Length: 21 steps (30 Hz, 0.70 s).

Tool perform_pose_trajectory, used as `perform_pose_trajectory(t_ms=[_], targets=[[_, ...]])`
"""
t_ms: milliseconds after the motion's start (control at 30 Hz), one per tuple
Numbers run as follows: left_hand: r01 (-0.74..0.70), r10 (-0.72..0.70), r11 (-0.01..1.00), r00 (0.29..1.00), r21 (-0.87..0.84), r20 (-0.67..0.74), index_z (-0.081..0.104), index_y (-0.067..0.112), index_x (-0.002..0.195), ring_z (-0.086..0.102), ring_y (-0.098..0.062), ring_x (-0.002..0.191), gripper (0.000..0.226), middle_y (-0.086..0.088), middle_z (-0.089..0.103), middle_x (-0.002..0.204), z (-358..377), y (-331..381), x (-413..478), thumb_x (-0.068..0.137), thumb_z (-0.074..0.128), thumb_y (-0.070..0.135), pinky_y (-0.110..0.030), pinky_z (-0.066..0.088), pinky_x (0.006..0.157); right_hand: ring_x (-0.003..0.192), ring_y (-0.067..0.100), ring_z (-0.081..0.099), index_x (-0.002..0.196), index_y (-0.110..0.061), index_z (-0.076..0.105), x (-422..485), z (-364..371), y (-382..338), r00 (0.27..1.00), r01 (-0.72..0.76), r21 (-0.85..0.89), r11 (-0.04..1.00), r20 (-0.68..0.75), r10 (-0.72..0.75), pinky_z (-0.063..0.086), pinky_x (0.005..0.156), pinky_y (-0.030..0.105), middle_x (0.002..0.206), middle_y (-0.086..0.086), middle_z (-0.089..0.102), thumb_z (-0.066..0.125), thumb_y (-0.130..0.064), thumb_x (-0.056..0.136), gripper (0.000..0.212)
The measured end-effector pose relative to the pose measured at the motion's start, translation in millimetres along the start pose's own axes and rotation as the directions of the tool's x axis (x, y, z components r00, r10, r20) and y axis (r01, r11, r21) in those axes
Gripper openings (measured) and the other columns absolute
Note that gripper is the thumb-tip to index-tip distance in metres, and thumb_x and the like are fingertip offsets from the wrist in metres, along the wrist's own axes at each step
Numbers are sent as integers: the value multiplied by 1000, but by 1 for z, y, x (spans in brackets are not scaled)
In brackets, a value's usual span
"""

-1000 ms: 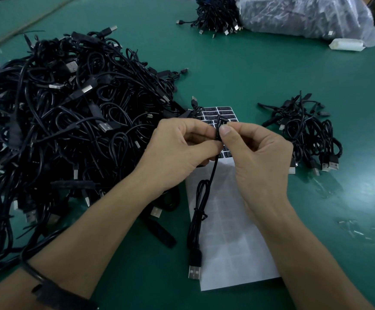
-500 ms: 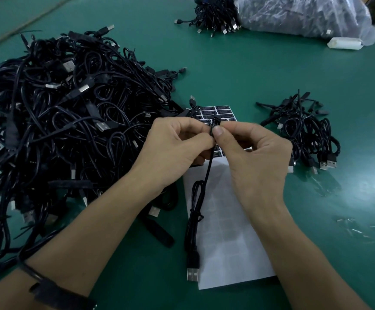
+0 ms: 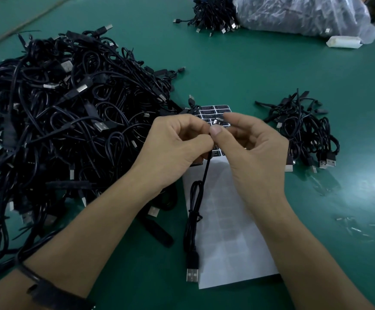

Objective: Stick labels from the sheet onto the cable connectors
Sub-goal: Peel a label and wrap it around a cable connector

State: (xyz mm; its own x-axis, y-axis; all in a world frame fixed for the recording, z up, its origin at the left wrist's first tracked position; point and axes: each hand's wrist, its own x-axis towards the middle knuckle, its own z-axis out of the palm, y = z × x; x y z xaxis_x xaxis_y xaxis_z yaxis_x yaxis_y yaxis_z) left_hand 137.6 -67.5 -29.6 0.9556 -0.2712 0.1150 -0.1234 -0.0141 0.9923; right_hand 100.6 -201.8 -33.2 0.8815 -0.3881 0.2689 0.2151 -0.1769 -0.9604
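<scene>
Pinches the small connector point(image 3: 218, 121) from both sides, just above the 12 o'clock end of the label sheet point(image 3: 227, 220). Closes the left hand point(image 3: 177, 148) grip on the connector's base and nips the tip in the right hand point(image 3: 256, 151) grip, between thumb and forefinger. Cannot tell the label's seating, hidden under the fingertips. Leaves the rest of the cable point(image 3: 195, 198) trailing toward 6 o'clock, USB-A plug point(image 3: 192, 275) near the sheet's 7 o'clock corner.

Probably presses a label home at this step. Risks a creased or skewed label through uneven thumb pressure on so small a face. Risks a lifted corner by letting go too early. Risks dragging the sheet, or snagging the big cable heap point(image 3: 59, 130) at 9 o'clock, by swinging the trailing loop. Risks mixing labelled and unlabelled cables by dropping short of the small pile point(image 3: 305, 135) at 3 o'clock on the counter point(image 3: 238, 70).
</scene>
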Motion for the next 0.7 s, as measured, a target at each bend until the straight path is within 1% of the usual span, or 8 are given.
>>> perform_pose_trajectory(t_ms=[133,300,433,500,567,600,633,700], targets=[[-36,35,999,999,26,16,71,10,80,61,-11,58,12,-4,67,66,-1,-1,0,85,73,-1,-22,53,55,68,6,67,85,-22,74,1,0,-1,999,24,25,999,39,-25,53,68,22,74,-7,74,79,-16,84,8],[-87,83,995,994,57,77,70,8,81,63,-11,56,9,-1,68,63,0,-2,-1,86,78,10,-25,54,55,67,9,62,77,-18,73,1,1,-3,999,1,10,1000,55,-2,56,69,30,71,-1,70,70,-18,91,14],[-119,107,981,991,150,85,70,18,76,62,-15,62,8,3,67,66,-1,-2,-1,78,75,24,-35,54,61,70,20,66,80,-15,73,-2,1,-6,996,44,-31,999,83,-41,59,71,39,73,3,71,66,-16,95,17],[-140,123,970,988,198,97,68,24,71,60,-14,61,9,6,65,64,0,-1,-1,78,74,27,-35,53,61,66,19,60,76,-18,71,-2,1,-6,995,72,-76,995,75,-66,56,67,40,67,0,66,62,-19,98,23],[-156,140,961,986,227,86,63,26,67,55,-12,57,17,7,61,60,1,0,-2,80,74,28,-33,49,57,64,24,53,75,-17,68,-2,-1,-6,994,95,-111,989,72,-87,52,63,41,65,5,61,58,-22,101,28],[-167,156,959,986,227,65,60,25,66,53,-12,55,21,6,58,58,1,0,-2,82,74,28,-31,46,54,63,22,51,76,-16,68,-2,-1,-6,993,98,-114,989,75,-90,48,60,39,64,3,59,56,-22,102,30],[-183,179,958,983,222,34,58,20,66,50,-15,54,26,3,56,57,1,0,-2,85,74,28,-30,44,52,62,16,51,79,-17,69,-3,-1,-6,992,97,-112,989,86,-87,45,58,31,64,-2,59,53,-23,103,30],[-216,229,955,973,204,-41,54,7,67,44,-22,53,35,-10,50,57,-1,1,-1,91,74,24,-34,41,50,66,7,57,90,-21,72,-5,1,-9,987,75,-113,991,148,-57,45,62,24,72,-9,66,50,-31,103,27]])
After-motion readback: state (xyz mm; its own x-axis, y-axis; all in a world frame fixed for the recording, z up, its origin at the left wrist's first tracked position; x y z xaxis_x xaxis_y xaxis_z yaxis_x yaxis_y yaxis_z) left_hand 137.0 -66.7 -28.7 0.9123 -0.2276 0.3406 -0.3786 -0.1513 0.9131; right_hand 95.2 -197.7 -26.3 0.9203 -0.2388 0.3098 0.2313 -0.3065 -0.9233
